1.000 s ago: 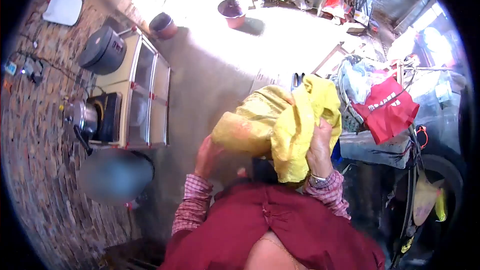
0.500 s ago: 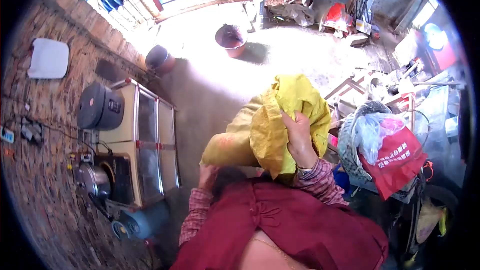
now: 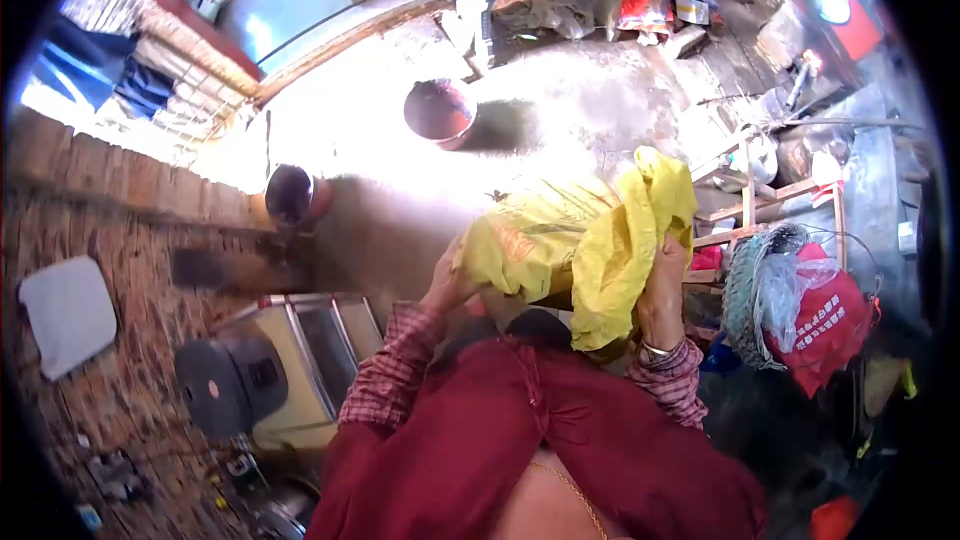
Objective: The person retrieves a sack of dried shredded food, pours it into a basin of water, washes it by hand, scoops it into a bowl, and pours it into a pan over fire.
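A yellow woven sack [image 3: 545, 235] with faint reddish print hangs between my two hands in front of my lap. My left hand [image 3: 450, 278] is closed on the sack's left end. On the other side, my right hand [image 3: 664, 285] grips the bunched, folded-over part near the right edge, its fingers partly hidden by the cloth. Whatever may be inside the sack cannot be seen.
A reddish bucket [image 3: 440, 115] stands on the bright floor ahead, and a darker bucket [image 3: 292, 195] by the left wall. At left, a rice cooker [image 3: 225, 387] tops a cabinet [image 3: 300, 360]. A basket [image 3: 750, 280] with a red bag [image 3: 825, 310] is at right.
My left hand has come up and forward with its end of the sack. My right hand has shifted right, spreading the sack wider. The camera view has turned.
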